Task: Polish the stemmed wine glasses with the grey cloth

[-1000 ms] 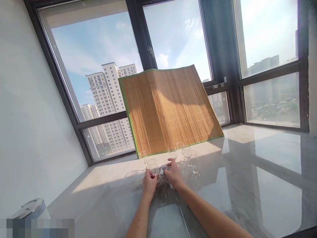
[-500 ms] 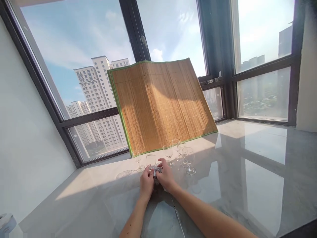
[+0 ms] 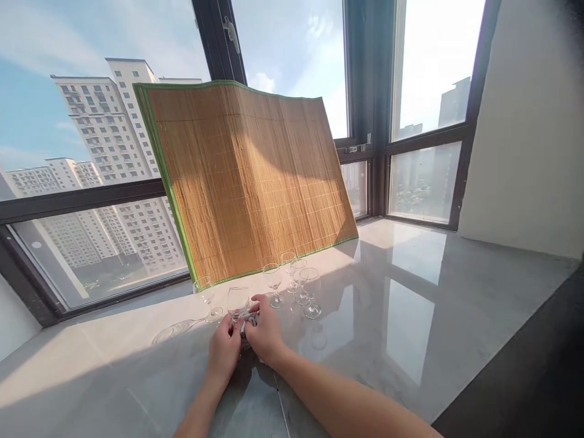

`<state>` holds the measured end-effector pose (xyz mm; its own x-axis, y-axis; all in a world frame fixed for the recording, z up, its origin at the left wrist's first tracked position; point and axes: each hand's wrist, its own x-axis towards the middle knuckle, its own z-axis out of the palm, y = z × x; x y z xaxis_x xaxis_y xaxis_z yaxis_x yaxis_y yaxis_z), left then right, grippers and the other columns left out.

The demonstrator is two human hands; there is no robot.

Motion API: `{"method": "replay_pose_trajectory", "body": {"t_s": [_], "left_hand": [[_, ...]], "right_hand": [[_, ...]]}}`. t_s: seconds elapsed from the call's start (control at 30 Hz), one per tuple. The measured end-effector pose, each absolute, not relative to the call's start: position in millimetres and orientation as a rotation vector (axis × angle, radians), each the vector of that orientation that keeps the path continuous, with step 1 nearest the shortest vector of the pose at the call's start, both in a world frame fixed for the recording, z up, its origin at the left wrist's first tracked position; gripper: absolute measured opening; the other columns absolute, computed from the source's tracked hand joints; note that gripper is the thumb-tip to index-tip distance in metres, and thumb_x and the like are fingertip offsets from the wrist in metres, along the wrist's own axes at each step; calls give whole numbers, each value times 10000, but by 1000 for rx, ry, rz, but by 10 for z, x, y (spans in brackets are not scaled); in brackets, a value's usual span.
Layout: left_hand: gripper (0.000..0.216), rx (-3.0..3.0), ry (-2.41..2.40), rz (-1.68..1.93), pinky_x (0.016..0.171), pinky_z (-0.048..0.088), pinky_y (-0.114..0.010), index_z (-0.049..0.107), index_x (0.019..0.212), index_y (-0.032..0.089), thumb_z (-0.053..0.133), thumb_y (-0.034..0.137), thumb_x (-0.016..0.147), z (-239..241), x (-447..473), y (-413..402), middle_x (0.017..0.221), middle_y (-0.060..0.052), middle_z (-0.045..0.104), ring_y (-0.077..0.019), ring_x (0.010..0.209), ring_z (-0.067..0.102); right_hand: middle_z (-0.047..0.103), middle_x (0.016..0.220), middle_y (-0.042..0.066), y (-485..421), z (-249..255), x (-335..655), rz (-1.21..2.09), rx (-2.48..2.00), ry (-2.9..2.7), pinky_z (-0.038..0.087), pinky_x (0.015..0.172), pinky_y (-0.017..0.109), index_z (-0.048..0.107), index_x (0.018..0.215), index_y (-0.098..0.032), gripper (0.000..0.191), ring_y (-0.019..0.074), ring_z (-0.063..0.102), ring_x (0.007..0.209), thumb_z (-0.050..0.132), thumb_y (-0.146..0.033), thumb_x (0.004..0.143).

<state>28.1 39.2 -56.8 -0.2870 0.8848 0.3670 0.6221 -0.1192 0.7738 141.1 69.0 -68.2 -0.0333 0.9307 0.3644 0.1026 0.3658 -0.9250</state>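
My left hand is closed around the stem of a clear wine glass held over the grey marble counter. My right hand is closed on a small grey-and-white cloth pressed against that glass. Several other wine glasses stand just beyond my hands, among them one at the left and a cluster at the right. One more glass lies on its side to the left.
A bamboo mat with green edging leans against the dark-framed window behind the glasses. A white wall closes the right side. The counter's dark front edge runs at lower right.
The view has swung to the left and closer, so mat and glasses shifted left in the picture. My hands stay together on the glass and cloth.
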Motion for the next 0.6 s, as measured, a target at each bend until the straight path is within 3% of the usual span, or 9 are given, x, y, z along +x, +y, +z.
{"method": "replay_pose_trajectory", "body": {"t_s": [0.3,0.6], "left_hand": [[354,1721,1949,1258,650,487,-288,588,757,244,498,586,771,-565,213,456,623,-5,661,-238,709,637],[391,1757,1988,1188,712,487,-296,621,884,246,473,593,779,-603,168,503,838,-27,738,-266,861,672]], "right_hand": [[609,900,1,696,-668,1395,909,-1031,-1458,439,700,301,492,1155,-249,559,186,597,788,606,-72,637],[606,877,-9,700,-602,1428,1001,-1032,-1440,445,682,283,485,1170,-239,602,181,600,770,641,-91,608]]}}
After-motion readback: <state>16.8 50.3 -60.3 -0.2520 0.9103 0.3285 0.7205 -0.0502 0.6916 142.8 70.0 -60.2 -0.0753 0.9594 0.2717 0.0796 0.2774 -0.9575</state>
